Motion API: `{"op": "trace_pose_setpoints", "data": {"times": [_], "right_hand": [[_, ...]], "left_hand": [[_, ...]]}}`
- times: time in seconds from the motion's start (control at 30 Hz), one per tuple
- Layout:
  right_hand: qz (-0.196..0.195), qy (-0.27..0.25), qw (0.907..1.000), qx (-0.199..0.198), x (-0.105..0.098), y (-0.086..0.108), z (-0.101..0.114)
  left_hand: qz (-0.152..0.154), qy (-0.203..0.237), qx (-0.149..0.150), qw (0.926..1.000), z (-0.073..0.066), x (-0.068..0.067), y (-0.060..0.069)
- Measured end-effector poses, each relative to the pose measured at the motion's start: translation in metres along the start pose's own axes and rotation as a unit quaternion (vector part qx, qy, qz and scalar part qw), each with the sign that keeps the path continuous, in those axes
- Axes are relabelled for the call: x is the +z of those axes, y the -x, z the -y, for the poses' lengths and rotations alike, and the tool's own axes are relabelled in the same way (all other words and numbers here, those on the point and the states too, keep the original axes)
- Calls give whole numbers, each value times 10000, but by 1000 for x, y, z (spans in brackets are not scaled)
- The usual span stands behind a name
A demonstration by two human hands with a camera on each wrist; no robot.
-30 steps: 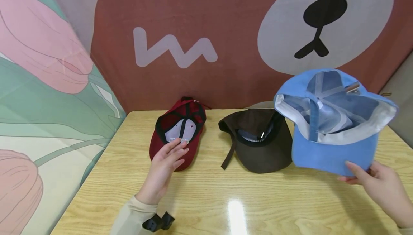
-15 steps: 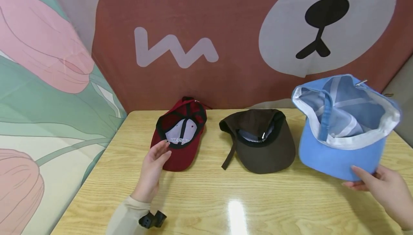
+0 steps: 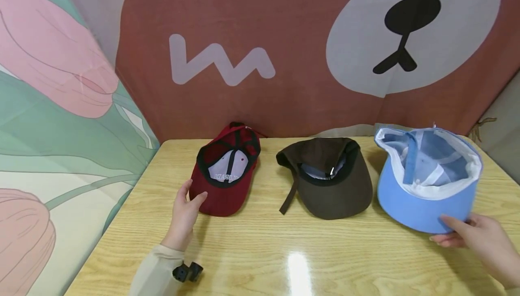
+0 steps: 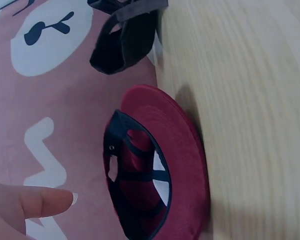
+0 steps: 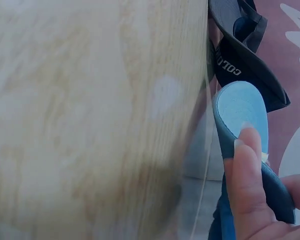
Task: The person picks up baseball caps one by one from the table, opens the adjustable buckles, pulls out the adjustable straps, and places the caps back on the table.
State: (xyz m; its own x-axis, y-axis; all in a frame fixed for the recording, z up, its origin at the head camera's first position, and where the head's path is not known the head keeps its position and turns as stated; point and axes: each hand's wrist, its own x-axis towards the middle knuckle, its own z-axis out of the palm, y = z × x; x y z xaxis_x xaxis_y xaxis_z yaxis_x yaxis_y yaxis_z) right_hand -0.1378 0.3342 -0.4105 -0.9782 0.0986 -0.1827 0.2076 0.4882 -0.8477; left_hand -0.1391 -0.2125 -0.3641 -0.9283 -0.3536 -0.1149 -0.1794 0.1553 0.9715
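1. Right hand [image 3: 479, 237]: I see thumb and fingers pinching the brim of the light-blue baseball cap [image 3: 422, 212], at the right of the wooden table [image 3: 252, 251].
2. Left hand [image 3: 181, 221]: thumb spread from fingers, near the maroon baseball cap [image 3: 225, 201]; contact I cannot tell.
3. Dark-brown baseball cap [image 3: 337, 201]: between both.

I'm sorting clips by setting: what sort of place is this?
Probably an indoor filming corner, though the wider room is out of view: a cartoon-print backdrop behind a wood-grain table, with a red cap and brown cap on it.
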Motion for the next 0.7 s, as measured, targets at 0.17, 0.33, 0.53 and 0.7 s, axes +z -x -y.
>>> {"op": "trace_pose_setpoints", "data": {"times": [0.17, 0.33, 0.53, 0.7], "right_hand": [[252, -172, 9993, 238, 0, -3, -1], [692, 147, 9961, 523, 0, -4, 1], [336, 987, 9940, 341, -5, 0, 5], [-299, 1343, 9905, -75, -8, 7, 11]], "left_hand": [[23, -29, -230, 9997, 3, -3, -4], [173, -20, -538, 9984, 6, -7, -9], [304, -13, -709, 9970, 9, -10, -15], [641, -483, -837, 9933, 11, -11, -18]]}}
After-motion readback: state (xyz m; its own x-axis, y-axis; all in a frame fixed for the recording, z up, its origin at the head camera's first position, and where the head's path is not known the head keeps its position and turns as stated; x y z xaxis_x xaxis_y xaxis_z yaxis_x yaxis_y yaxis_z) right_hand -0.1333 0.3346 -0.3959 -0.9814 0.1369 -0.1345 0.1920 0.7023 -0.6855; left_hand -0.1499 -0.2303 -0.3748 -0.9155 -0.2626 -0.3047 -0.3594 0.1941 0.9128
